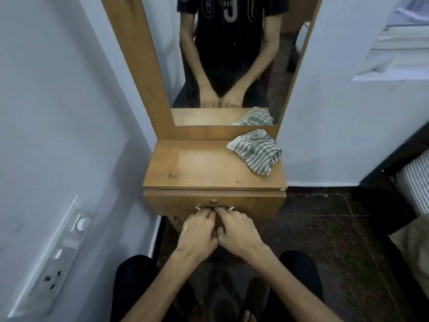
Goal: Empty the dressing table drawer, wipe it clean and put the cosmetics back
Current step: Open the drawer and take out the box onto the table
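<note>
Head view: my left hand (199,231) and right hand (236,228), side by side and touching, fingers curled around the metal handle (214,208) of the drawer (255,205), which sits flush and closed beneath the bench (197,168). A striped cloth (255,152) lies crumpled at the bench's right rear corner, below the mirror (232,54).

White walls, dark floor, bedding at the edges.
Switchboard (50,254) with round knob and socket fixed low on the left wall (46,101); dark tiled floor (325,240) to the right; striped mattress (415,180) at far right; folded white linen (401,47) up top.
</note>
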Motion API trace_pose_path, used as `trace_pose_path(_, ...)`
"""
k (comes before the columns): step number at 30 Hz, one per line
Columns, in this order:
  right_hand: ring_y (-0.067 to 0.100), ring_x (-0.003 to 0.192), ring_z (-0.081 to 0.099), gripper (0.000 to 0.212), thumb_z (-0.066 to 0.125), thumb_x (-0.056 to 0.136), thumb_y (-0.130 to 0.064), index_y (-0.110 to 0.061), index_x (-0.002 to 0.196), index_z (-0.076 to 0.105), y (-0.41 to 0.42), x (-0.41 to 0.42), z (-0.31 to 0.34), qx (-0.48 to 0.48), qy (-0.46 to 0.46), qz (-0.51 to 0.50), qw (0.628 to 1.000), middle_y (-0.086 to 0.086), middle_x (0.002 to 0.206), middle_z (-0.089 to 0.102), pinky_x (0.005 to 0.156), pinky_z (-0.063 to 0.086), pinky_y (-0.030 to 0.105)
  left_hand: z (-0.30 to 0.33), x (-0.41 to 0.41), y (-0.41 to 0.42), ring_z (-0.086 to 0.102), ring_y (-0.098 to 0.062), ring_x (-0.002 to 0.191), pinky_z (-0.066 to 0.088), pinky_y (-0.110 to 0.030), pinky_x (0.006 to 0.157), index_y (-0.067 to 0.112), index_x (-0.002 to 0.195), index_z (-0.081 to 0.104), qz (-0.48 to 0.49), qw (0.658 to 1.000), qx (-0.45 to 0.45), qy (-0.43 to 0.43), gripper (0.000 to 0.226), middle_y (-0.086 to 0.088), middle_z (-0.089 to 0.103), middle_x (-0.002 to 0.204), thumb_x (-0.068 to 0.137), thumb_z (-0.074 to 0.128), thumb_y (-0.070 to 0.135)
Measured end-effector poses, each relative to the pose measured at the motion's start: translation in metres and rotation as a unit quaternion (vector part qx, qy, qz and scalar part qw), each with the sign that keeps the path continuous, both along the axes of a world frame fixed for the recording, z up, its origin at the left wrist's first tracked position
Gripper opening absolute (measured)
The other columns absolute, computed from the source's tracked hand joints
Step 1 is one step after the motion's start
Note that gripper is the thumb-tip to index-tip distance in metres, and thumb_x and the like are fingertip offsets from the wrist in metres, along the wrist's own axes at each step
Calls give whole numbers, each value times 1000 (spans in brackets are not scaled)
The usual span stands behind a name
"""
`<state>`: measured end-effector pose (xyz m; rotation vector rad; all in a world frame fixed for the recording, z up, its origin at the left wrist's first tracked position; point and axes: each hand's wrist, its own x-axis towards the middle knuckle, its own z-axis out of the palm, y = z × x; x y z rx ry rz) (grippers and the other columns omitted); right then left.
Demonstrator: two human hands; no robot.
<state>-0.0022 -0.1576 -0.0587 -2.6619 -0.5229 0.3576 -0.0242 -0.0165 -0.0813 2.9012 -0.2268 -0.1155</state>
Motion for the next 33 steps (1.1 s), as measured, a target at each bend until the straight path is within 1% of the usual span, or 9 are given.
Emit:
trace_pose_path(2,33,110,67,42,55,88,-20,-22,130,59,-6,-23,7,11,-6,26,1000,4,126,70,89,53,40,8,-23,-3,67,-20,103,55,-35,88,19,113,68,-1,1000,-7,-8,36,0,70,112,82,53,30)
trace_pose_path(6,21,88,70,27,49,85,-30,-28,107,65,-22,-60,28,61,-91,31,993,-6,97,75,75,54,34,34,-64,0,68,-10,74,50,-23,59,25,83,69,9,991,-72,-114,21,10,71,84,79,50,30)
trace_pose_path(10,8,85,68,25,60,87,-23,-28,106,74,-29,-70,52,124,-208,-14,970,-10,96,76,70,46,19,58,-70,3,65,-15,83,55,-32,71,18,89,68,18,970,-82,-229,14,5,70,93,82,56,23)
trace_pose_path(13,11,100,66,27,59,90,-24,-23,112,74,-32,-71,59,89,-215,-13,972,-8,106,75,77,39,20,69,-71,6,64,-20,92,54,-36,81,17,97,70,33,980,-37,-195,23,2,70,99,81,54,25)
trace_pose_path(16,16,80,65,24,48,96,-28,-21,97,71,-35,-81,52,14,-126,-6,992,-3,86,71,68,43,29,71,-85,6,68,-20,91,49,-34,88,21,98,71,55,992,-6,-113,24,3,73,99,92,49,28)
trace_pose_path(20,18,72,62,25,43,96,-29,-21,89,66,-39,-99,44,7,-120,-10,993,-2,79,68,61,46,32,69,-107,6,67,-17,99,45,-34,101,21,105,69,52,991,-7,-122,26,3,71,109,99,44,28)
trace_pose_path(23,18,72,62,27,45,97,-28,-20,95,71,-38,-110,49,8,-117,-7,993,-2,83,72,58,38,28,73,-119,4,67,-18,92,49,-32,87,20,95,68,58,992,-12,-110,26,2,72,102,97,44,29)
trace_pose_path(30,19,78,66,27,50,95,-29,-21,99,75,-37,-134,50,-11,-95,-12,995,-1,87,73,66,52,33,74,-142,9,68,-26,85,45,-34,71,15,84,69,74,993,-11,-89,29,-2,74,93,93,45,27)
trace_pose_path(33,16,79,66,23,52,97,-28,-21,100,74,-37,-142,48,-14,-88,-12,996,-2,88,72,66,50,30,72,-147,10,67,-27,83,41,-34,67,14,82,68,77,994,-6,-78,30,-5,73,90,94,45,29)
